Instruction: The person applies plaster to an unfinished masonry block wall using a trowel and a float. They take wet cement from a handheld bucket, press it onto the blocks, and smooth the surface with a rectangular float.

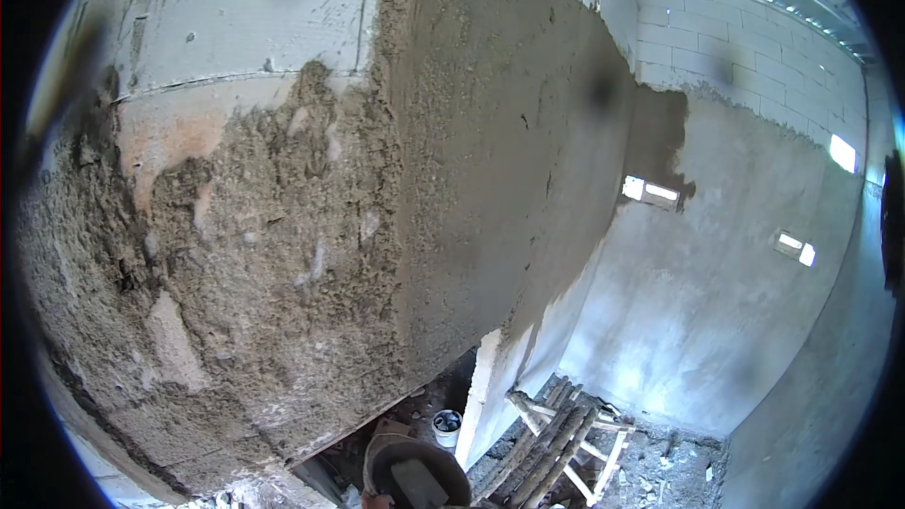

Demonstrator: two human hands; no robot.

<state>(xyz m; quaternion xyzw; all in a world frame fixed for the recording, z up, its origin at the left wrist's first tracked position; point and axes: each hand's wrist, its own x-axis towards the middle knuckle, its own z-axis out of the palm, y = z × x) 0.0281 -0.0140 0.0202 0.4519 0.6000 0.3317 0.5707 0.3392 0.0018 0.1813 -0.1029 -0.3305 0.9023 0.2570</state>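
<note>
Only a sliver of what looked like my left hand [377, 501] showed at the lower left rim of a dark, round, wide-mouthed bucket [448, 465]; I couldn't tell whether its fingers gripped that rim or merely touched it, and my right hand was out of view. Inside the bucket lay a flat, grey, rectangular piece [419, 484]. Above it rose a wall face thick with rough, lumpy grey-brown mortar [283, 273], pale blocks [255, 9] bare along its upper edge. Round the corner, a smoother, damp-looking grey-brown coat [481, 179] covered the adjoining face. Beyond the bucket, a small white bucket [447, 437] stood on the floor, left of a platform of rough logs on pale timber legs [547, 443].
</note>
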